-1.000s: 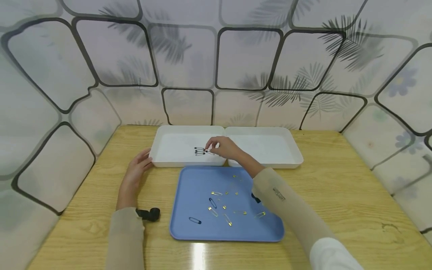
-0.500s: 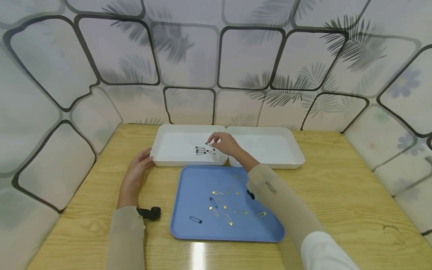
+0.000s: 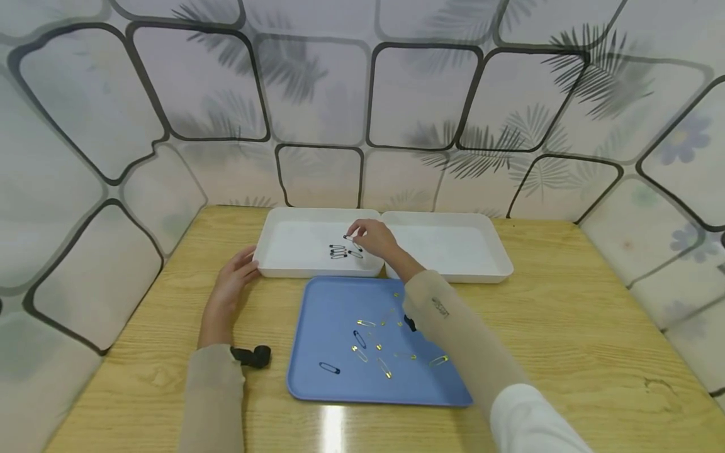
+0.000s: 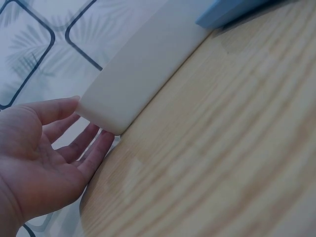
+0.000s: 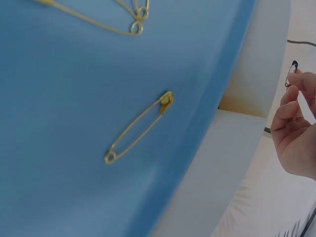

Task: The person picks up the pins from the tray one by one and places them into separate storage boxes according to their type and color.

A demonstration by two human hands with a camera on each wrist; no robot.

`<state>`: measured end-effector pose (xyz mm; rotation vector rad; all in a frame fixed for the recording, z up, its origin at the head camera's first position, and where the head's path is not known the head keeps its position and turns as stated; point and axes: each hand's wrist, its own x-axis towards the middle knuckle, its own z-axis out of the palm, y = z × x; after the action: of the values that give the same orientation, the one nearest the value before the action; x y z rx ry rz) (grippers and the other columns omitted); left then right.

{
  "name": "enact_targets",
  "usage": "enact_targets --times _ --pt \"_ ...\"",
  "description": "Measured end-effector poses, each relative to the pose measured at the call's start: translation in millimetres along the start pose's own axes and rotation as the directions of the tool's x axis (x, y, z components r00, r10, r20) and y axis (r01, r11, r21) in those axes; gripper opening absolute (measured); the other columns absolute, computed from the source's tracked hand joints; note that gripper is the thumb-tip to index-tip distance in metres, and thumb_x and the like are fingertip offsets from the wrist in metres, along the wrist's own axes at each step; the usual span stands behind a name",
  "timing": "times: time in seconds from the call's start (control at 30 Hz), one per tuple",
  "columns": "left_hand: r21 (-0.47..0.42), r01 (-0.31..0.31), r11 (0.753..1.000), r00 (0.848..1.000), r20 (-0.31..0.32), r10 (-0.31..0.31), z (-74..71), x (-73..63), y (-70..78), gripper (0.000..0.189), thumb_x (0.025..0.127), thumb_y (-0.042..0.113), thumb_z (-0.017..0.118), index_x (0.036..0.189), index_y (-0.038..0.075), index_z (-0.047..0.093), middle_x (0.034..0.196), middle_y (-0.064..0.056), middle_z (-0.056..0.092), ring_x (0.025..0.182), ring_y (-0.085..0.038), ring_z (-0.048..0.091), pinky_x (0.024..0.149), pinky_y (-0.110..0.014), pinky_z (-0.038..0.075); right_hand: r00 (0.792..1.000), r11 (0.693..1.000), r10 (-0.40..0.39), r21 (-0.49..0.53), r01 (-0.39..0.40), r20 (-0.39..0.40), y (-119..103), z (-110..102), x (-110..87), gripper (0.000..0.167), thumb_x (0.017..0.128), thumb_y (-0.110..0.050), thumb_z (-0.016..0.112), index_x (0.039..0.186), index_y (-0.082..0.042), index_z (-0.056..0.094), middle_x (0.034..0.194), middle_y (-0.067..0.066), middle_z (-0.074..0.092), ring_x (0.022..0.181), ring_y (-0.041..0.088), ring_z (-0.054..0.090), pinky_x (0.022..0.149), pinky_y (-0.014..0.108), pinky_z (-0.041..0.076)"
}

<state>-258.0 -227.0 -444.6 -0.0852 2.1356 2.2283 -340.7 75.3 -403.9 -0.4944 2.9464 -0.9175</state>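
Head view: a black safety pin (image 3: pixel 352 242) is pinched by the right hand (image 3: pixel 376 239) over the left white tray (image 3: pixel 294 236), long axis slanted far-left to near-right; left wrist view: that tray's corner is touched by the relaxed left hand (image 4: pixel 47 165); right wrist view: the same pinch is seen.
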Motion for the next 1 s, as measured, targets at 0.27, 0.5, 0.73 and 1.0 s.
enact_targets --times 0.27,0.5,0.73,1.0 --pt "-0.014 0.001 1.0 1.0 -0.003 -0.001 1.0 1.3 -0.5 0.049 0.098 0.006 0.041 0.143 -0.001 0.023 0.144 -0.023 0.023 0.126 -0.031 0.033 0.1 -0.033 0.034 0.999 0.999 0.034 0.015 -0.034 -0.005 0.2 3.4 -0.1 0.014 0.086 -0.012 0.059 0.097 -0.014 0.068 0.094 0.005 0.06 0.078 0.02 0.053 0.059 0.029 0.042" --pt "-0.008 0.003 1.0 1.0 0.0 -0.003 0.5 0.0 -0.3 0.049 0.098 0.005 0.039 0.143 -0.002 0.022 0.144 -0.023 0.023 0.126 -0.033 0.032 0.101 -0.034 0.032 0.998 0.998 0.054 0.018 -0.054 0.012 0.1 6.0 -1.8 0.014 0.087 -0.012 0.059 0.098 -0.013 0.067 0.094 0.005 0.06 0.073 0.019 0.052 0.055 0.027 0.04" --pt "-0.014 0.009 1.0 1.0 0.004 -0.009 0.2 -0.2 0.7 0.049 0.098 0.006 0.04 0.144 -0.001 0.022 0.145 -0.023 0.022 0.127 -0.033 0.032 0.102 -0.034 0.031 0.998 0.998 0.058 0.007 -0.059 0.013 -0.1 5.5 -1.7 0.015 0.087 -0.013 0.059 0.099 -0.014 0.067 0.094 0.005 0.06 0.071 0.019 0.052 0.054 0.027 0.04" --pt "-0.01 0.008 1.0 1.0 0.004 -0.008 1.0 1.1 0.2 0.049 0.098 0.005 0.04 0.144 -0.001 0.022 0.144 -0.023 0.023 0.126 -0.032 0.032 0.101 -0.033 0.033 0.997 0.997 0.076 0.005 -0.076 0.004 3.1 7.0 -1.0 0.013 0.087 -0.014 0.06 0.098 -0.015 0.067 0.094 0.004 0.06 0.073 0.019 0.053 0.056 0.027 0.041"
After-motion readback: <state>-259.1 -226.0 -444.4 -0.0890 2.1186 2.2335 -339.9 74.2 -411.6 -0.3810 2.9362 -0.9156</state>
